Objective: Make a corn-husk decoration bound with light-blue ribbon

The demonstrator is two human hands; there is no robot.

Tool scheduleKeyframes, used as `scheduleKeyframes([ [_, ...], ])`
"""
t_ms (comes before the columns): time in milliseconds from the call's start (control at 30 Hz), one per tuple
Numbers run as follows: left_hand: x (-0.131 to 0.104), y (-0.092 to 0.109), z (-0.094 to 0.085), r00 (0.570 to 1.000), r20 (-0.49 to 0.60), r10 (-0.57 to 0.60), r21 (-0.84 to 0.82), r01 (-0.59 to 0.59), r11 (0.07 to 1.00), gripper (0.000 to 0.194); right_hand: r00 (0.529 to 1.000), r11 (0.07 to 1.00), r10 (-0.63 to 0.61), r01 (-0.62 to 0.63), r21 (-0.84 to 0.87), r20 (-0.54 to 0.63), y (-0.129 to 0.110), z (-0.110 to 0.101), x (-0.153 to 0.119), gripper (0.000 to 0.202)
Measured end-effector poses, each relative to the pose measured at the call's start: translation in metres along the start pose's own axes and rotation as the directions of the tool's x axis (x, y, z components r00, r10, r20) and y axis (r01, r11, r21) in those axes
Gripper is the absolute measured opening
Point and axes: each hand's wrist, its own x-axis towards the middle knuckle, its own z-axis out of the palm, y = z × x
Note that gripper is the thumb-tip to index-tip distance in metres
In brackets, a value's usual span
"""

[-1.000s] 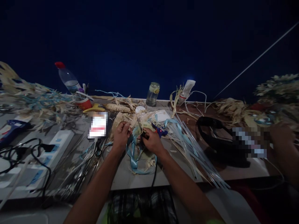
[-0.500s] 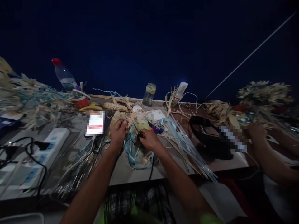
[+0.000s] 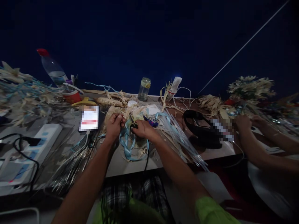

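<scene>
My right hand (image 3: 143, 128) is closed around the black handles of a pair of scissors (image 3: 131, 118), whose blades point up and away from me. Just left of it, my left hand (image 3: 115, 124) is closed in a pinch; what its fingertips hold is too small to make out. Beneath and between the hands lie a light blue ribbon (image 3: 127, 150) in loops and scraps of pale dried husk. A blue glue gun (image 3: 150, 122) rests right beside my right hand.
A lit phone (image 3: 89, 119), a white power strip (image 3: 38, 149) and thin wires lie left. Behind stand a jar (image 3: 144, 90), a tilted bottle (image 3: 54, 70) and a corn cob (image 3: 109, 102). Clear sticks (image 3: 187, 140) and a black headband-like strap (image 3: 203, 132) lie right, near another person's hands (image 3: 244, 124).
The view has shifted, so the whole scene sits further left and slightly higher. My right hand has turned the scissors a little, and their blades show more clearly. My left hand stays pinched.
</scene>
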Motion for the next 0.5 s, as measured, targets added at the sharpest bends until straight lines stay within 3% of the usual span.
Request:
scheduleKeyframes([
  [167,0.001,-0.006,-0.001,1.000,0.010,0.013,-0.010,-0.013,1.000,0.018,0.995,0.999,-0.018,0.014,0.040,0.101,-0.004,-0.009,-0.001,0.026],
  [367,-0.004,0.000,0.000,0.999,0.036,0.009,0.050,-0.011,0.999,0.018,0.985,0.984,0.050,-0.019,-0.180,0.168,-0.014,-0.001,-0.011,0.027],
  [433,-0.004,0.001,0.001,0.999,0.040,0.010,0.049,-0.012,0.999,0.018,0.988,0.971,0.043,-0.006,-0.241,0.148,-0.016,-0.001,-0.017,0.029],
  [500,-0.004,0.000,0.002,1.000,0.031,0.003,0.026,-0.004,1.000,0.019,0.998,0.968,0.000,0.014,-0.251,0.056,-0.015,-0.005,-0.022,0.032],
])
